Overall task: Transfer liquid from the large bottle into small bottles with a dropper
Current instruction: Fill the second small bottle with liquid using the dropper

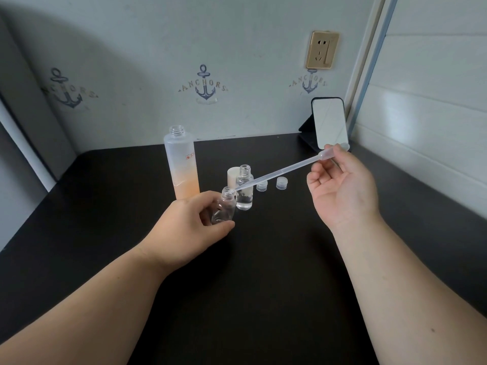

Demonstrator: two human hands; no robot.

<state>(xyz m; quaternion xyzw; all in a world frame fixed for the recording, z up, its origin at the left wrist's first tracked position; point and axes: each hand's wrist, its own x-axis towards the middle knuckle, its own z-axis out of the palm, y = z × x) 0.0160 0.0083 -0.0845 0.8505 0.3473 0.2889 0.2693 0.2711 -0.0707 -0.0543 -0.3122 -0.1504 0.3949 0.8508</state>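
Observation:
My left hand grips a small clear bottle, tilted a little to the right above the black table. My right hand pinches the bulb end of a long translucent dropper; its tip rests at the mouth of the held bottle. Just behind stands a second small bottle, uncapped and partly filled with clear liquid. The tall frosted large bottle stands open at the left, with orange-tinted liquid in its lower part.
Two small clear caps and a cream-coloured cap lie behind the bottles. A small mirror leans at the back right corner. The black table meets walls at the back, left and right.

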